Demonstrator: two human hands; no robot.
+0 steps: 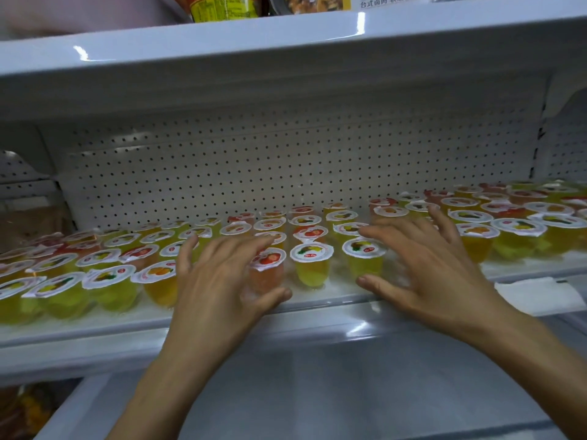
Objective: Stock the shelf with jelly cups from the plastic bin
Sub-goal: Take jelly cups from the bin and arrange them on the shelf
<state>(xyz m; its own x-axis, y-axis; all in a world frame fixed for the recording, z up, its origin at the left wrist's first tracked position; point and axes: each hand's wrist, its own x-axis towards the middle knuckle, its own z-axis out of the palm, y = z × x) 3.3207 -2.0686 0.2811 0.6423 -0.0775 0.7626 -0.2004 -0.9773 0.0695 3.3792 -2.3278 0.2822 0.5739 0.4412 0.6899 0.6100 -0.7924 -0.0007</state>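
- Yellow, orange and pink jelly cups (pixel 104 281), each sealed with a white printed foil lid, are packed in rows across the left of the white metal shelf (pixel 317 315), back to the perforated back panel (pixel 254 160).
- The left hand (pixel 219 277) is laid over the front rows with fingers spread; a pink jelly cup (pixel 266 271) is bracketed between the thumb below and the fingertips above, but whether it is actually pinched cannot be told.
- Two yellow cups (pixel 313 265) are seen standing untouched in the gap between the hands.
- The right hand (pixel 425 265) is spread flat over the cups to its side, nothing gripped.
- More cups (pixel 521 230) are crowded along the right end.
- The plastic bin is not in view.
- The step in hand is judged to be straightening placed cups; next, the front row should be nudged into line gently, so that no cup is tipped over the shelf edge.
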